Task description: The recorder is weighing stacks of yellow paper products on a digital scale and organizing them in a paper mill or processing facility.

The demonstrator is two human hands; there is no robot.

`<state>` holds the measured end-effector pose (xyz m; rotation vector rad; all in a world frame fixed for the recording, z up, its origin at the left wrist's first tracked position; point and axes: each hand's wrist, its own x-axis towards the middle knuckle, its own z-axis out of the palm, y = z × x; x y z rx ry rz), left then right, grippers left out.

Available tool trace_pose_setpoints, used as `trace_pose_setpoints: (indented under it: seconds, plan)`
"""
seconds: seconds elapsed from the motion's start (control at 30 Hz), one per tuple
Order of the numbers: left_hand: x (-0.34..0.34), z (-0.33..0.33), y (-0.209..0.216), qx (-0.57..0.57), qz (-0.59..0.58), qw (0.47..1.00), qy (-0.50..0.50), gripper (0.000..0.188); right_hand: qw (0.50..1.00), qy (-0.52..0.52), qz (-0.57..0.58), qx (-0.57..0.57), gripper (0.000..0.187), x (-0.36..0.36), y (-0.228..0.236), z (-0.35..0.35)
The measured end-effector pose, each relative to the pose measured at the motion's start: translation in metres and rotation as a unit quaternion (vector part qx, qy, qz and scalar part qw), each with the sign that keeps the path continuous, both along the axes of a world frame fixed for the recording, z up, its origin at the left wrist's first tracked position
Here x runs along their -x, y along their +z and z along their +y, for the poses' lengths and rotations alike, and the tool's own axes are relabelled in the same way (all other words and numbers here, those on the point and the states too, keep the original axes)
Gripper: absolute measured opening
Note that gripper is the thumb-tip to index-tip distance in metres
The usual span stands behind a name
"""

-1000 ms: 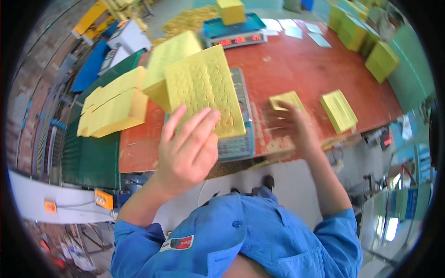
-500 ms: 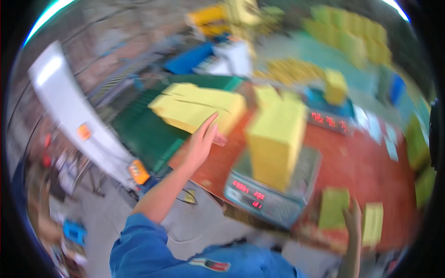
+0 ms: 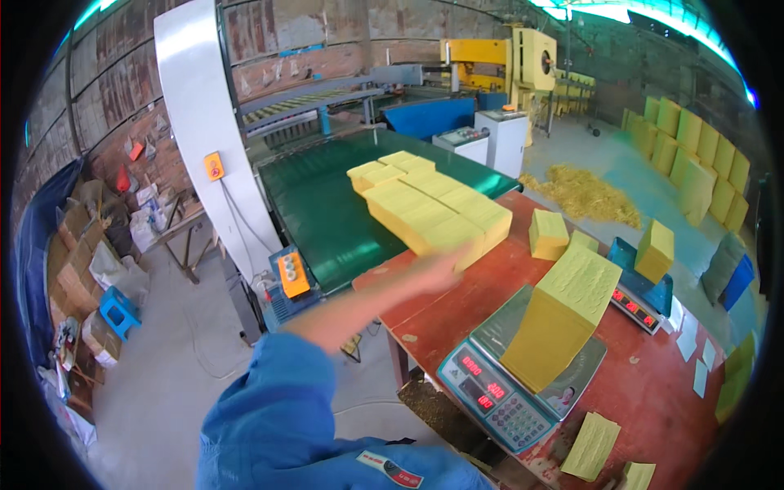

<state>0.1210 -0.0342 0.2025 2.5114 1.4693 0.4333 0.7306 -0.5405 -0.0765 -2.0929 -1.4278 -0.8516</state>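
L hand (image 3: pixel 445 271) blurred, fingers can't be told apart; unclear if it touches yellow stacks (image 3: pixel 441 214), whose near side it partly hides. Sm. block (image 3: pixel 584 240) mostly hidden behind tall stack (image 3: pixel 563 310), which also covers pt of scale plate (image 3: pixel 498 323). Low bundle (image 3: pixel 639 476) cut by btm edge; far-R stack (image 3: pixel 739 380) cut by dark rim. Badge (image 3: pixel 390 469) print too sm. to read.
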Motion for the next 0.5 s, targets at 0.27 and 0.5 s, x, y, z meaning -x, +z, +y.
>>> trace_pose_setpoints:
  seconds: [0.27,0.5]
  plan:
    - [0.040,-0.081,-0.216,-0.168,0.002,0.978,0.122,0.049,0.955,-0.142,-0.186,-0.184,0.024,0.027,-0.025,0.005]
    - [0.059,-0.093,-0.204,-0.183,0.002,0.972,0.146,0.042,0.894,-0.087,0.114,0.424,0.028,0.057,0.050,0.059]
